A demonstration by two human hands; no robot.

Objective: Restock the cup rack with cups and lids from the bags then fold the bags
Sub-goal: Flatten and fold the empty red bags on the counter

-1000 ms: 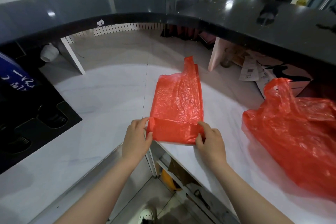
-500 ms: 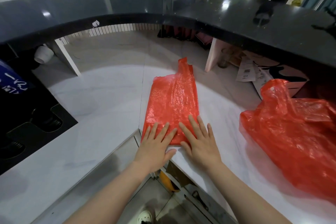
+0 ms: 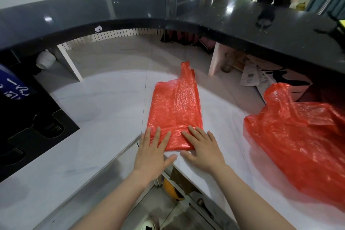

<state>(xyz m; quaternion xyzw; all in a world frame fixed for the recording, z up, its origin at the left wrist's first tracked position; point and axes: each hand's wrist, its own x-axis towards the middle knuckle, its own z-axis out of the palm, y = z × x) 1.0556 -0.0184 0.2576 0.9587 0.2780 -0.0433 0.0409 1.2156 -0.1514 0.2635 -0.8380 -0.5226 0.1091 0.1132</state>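
My left hand and right hand lay flat, fingers straight and spread, pressing the near folded edge of the red bag on the white counter, while a second red bag sat crumpled well to my right.

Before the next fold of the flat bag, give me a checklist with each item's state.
1. Flat bag lies flat on the counter: ok.
2. Near-end fold held down by left hand and right hand, fingers straight: ok.
3. Handles lie straight beyond the body: ok.
4. Counter beyond the bag free for folding: ok.
5. Second bag folded: not ok, crumpled at right.
6. Second bag emptied: cannot tell.
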